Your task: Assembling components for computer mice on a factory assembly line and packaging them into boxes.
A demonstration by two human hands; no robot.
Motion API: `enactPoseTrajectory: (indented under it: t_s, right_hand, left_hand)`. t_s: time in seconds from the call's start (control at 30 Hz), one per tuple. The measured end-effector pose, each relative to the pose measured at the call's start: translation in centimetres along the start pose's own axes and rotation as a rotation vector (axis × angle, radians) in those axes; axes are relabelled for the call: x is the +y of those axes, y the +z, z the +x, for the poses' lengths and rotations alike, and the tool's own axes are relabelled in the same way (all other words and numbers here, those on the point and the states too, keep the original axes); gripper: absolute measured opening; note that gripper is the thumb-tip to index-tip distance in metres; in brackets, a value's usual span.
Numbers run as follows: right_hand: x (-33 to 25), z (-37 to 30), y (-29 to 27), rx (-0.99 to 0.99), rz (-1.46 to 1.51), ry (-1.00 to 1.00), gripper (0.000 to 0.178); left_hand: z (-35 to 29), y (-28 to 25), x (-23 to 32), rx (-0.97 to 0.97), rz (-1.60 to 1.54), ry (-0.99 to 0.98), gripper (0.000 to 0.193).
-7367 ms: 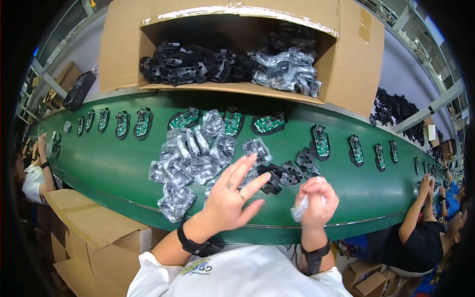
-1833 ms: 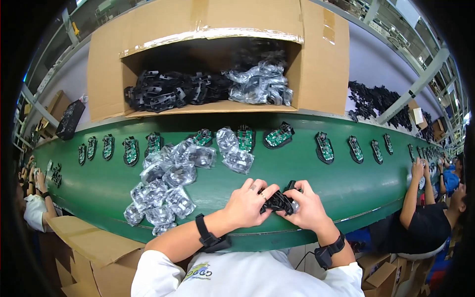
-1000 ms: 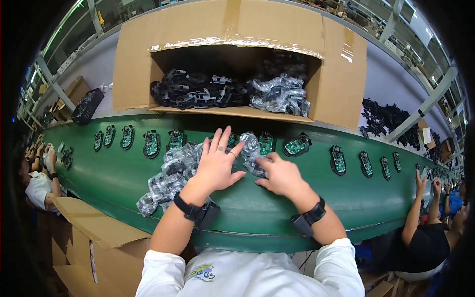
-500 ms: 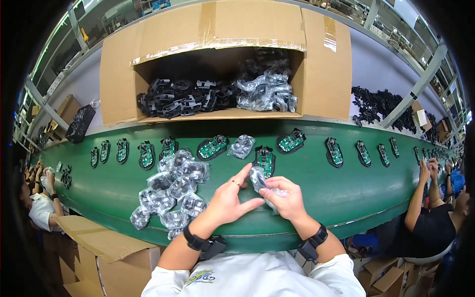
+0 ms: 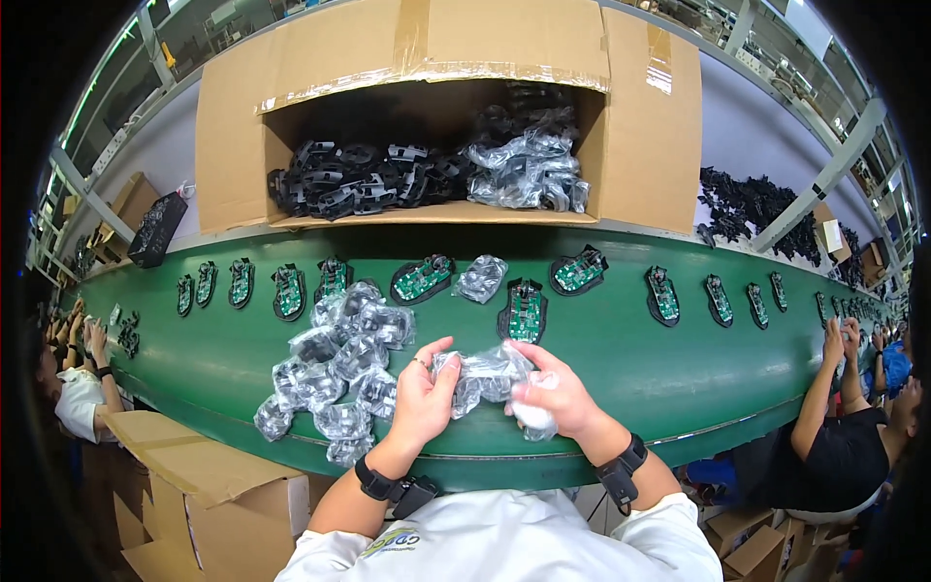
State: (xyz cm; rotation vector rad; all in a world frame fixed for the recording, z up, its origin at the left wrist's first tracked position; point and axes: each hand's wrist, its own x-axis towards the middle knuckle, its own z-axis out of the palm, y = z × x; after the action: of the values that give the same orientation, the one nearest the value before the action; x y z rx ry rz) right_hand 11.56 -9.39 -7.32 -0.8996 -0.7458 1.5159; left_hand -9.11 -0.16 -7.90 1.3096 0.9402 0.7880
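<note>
Head view: left hand (image 5: 425,396) and right hand (image 5: 564,396) pinch opposite ends of clear crinkled plastic bag (image 5: 481,372), above green bench (image 5: 669,388) close to near edge; crumpled whitish film (image 5: 535,419) beneath right. Even pinch, contents supported below, should best prevent drops.

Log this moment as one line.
left hand: holds bagged part | right hand: holds same bagged part | beyond: circuit board | leftward: bag pile

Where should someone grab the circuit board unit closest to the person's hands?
Probably by the two long edges of its dark base, coming from above: that rim juts out past the green circuit board, which lies face up.
</note>
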Motion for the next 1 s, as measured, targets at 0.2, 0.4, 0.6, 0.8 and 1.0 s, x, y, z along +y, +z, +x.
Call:
enactPoseTrajectory:
  t_s: [0.2, 0.4, 0.6, 0.8, 1.0]
  right_hand:
    - [-0.2, -0.2, -0.4, 0.142, -0.182, -0.145, 0.068]
    - [0.8, 0.3, -0.6, 0.198, -0.076, -0.143, 0.041]
    - [0.4, 0.3, -0.6, 0.157, -0.119, -0.084, 0.027]
    - [-4.6, -0.2, 1.9, -0.126, -0.98, -0.359, 0.036]
    - [-5.9, 0.8, 3.5, 0.043, -1.601, -0.566, 0.018]
  left_hand:
    - [-0.8, -0.2, 2.3, -0.035, -0.322, -0.175, 0.069]
    - [-1.9, 0.1, 1.5, -0.086, 0.477, 0.429, 0.031]
    - [-1.5, -0.7, 0.5, -0.007, 0.602, 0.602, 0.013]
    - [-2.1, -1.4, 4.5, 0.083, 0.674, 0.818, 0.015]
    - [-2.1, -2.1, 5.6, 0.094, 0.854, 0.915, 0.015]
